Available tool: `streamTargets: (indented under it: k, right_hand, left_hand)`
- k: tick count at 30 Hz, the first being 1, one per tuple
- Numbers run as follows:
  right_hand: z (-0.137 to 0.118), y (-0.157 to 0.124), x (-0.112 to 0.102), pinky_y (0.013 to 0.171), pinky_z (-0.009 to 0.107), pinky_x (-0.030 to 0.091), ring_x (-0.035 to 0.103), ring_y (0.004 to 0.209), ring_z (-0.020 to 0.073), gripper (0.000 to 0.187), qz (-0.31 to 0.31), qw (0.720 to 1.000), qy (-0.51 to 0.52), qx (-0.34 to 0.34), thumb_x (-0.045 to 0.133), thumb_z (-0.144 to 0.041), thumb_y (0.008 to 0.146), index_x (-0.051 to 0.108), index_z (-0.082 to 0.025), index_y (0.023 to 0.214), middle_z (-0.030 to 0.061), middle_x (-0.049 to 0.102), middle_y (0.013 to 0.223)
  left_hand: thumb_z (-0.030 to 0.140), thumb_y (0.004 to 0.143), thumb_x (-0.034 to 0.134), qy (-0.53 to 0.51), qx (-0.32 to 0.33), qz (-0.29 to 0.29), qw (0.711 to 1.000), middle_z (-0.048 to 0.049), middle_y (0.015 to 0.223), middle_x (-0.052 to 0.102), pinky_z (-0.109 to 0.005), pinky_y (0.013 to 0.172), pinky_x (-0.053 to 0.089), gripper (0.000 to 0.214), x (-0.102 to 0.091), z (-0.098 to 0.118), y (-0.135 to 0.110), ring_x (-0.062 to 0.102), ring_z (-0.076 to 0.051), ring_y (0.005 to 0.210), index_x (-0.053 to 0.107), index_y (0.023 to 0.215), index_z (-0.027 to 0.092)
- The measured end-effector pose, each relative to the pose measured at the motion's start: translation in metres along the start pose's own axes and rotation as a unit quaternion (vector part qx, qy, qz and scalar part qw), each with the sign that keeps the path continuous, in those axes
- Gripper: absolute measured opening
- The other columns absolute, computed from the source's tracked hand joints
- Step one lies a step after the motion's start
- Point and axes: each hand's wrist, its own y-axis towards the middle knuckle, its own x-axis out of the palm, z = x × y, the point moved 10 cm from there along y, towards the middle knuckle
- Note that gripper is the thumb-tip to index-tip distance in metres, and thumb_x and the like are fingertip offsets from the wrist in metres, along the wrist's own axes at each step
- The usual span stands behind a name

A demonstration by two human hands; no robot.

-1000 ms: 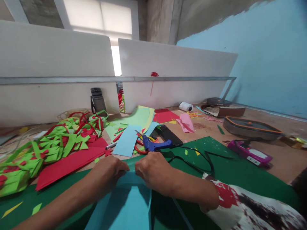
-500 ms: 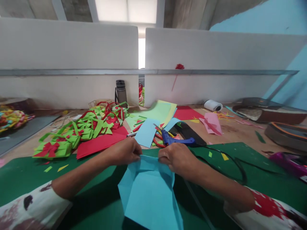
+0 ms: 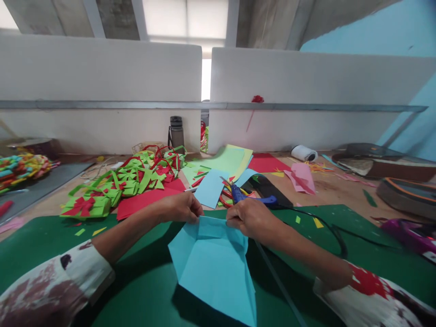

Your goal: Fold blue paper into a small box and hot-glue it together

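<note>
A folded sheet of light blue paper (image 3: pixel 218 272), with creased side flaps, hangs tilted over the green cutting mat (image 3: pixel 146 290). My left hand (image 3: pixel 185 208) pinches its far edge at the left corner. At the right corner of that same edge, my right hand (image 3: pixel 247 218) is closed on the paper. Just beyond my right hand lies a blue glue gun (image 3: pixel 238 193), its black cable trailing right. Red-handled scissors (image 3: pixel 225 200) rest beside it, partly covered. A loose pale blue paper strip (image 3: pixel 210 188) lies past my left hand.
Small green paper bags with red bows (image 3: pixel 90 206) are piled at the left, by red paper (image 3: pixel 143 203). A dark bottle (image 3: pixel 176 132) stands against the white panel (image 3: pixel 102 72). Pink paper (image 3: pixel 301 178), a white roll (image 3: pixel 304 153) and a pencil case (image 3: pixel 407 193) sit right.
The blue paper's near end has lifted and narrowed slightly in view, while both hands keep hold of its far edge. The camera view has shifted a little to the left.
</note>
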Motion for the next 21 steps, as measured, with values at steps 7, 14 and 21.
streamTargets:
  k: [7,14,21]
  right_hand:
    - [-0.002,0.002,0.002,0.048,0.025,0.018,0.034,0.049,0.0096,0.018,-0.002,1.0,0.018,-0.021,0.052,-0.009,0.068,0.063,-0.016,0.055,-0.0016,0.047,0.05]
    - [-0.014,0.008,0.011,0.051,0.024,0.022,0.037,0.053,0.0099,0.017,-0.021,0.996,0.079,-0.045,0.052,-0.004,0.063,0.064,-0.016,0.058,-0.0018,0.05,0.054]
    - [0.006,0.007,0.019,0.05,0.019,0.033,0.052,0.062,0.012,0.038,-0.065,0.977,0.202,-0.032,0.066,-0.017,0.061,0.064,-0.016,0.099,-0.0013,0.061,0.07]
  left_hand:
    - [0.021,0.063,0.057,0.042,0.053,-0.014,0.998,0.0008,0.068,0.062,-0.017,0.05,0.036,0.027,0.009,0.013,-0.002,0.048,-0.01,0.057,0.068,0.086,0.011]
    - [0.018,0.067,0.054,0.144,0.105,0.064,0.982,0.0028,0.051,0.048,-0.018,0.045,0.025,0.017,0.014,0.045,0.0,0.038,-0.009,0.052,0.07,0.07,0.012]
    - [0.014,0.065,0.049,0.209,0.091,0.128,0.965,0.0011,0.048,0.05,-0.02,0.046,0.027,0.017,0.005,0.047,-0.004,0.04,-0.009,0.048,0.064,0.058,0.012]
